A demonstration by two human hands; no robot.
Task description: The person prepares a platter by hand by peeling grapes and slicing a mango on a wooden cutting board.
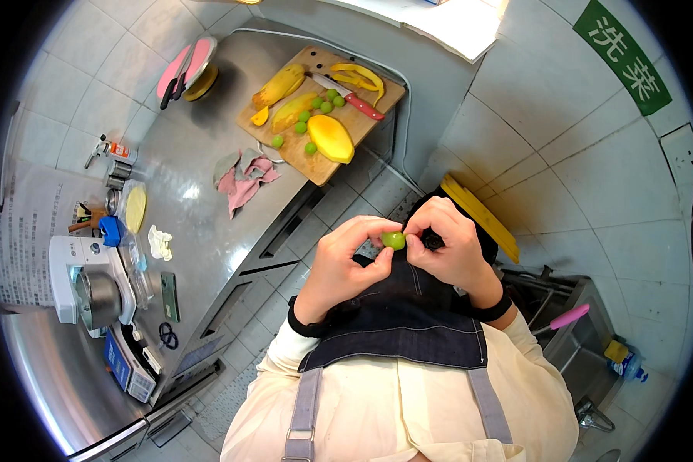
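Both hands pinched a small, smooth round green grape (393, 240) near the chest: left hand (345, 266) and right hand (446, 242) each closed fingertips on it. Far left, a wooden board (316, 165) carried mango pieces (330, 138), more grapes (318, 108) and a red-handled knife (348, 96).

Cream sleeves — dark denim apron (408, 323)

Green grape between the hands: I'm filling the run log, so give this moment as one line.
left hand: pinching green grape | right hand: fingertips on same grape | cutting board: cut mango, more grapes, knife
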